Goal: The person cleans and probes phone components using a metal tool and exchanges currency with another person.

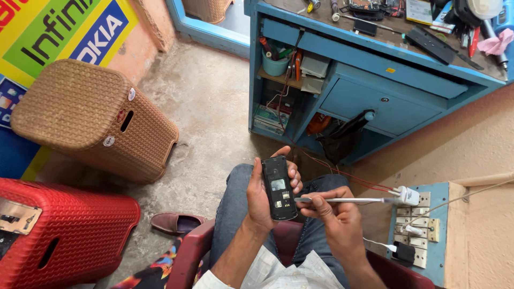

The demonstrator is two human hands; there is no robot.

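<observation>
Head view: seated person, phone work over the lap.
Left hand (258, 200): wrapped around a black phone (279, 188), back cover off, insides exposed.
Right hand (333, 210): pinching metal tweezers (342, 200), tip just beside the phone's right edge.
Progress: opened; nothing lifted out yet.

A small phone-repair workshop. At the upper right of the frame stands a blue wooden workbench (375, 80) strewn with screwdrivers (336, 9) and phone parts, its open shelf crammed with tools and wires. A switchboard (415, 230) with plugged-in chargers sits at lower right, phone-brand posters (59, 32) at upper left, plastic stools (91, 118) on bare concrete.
</observation>
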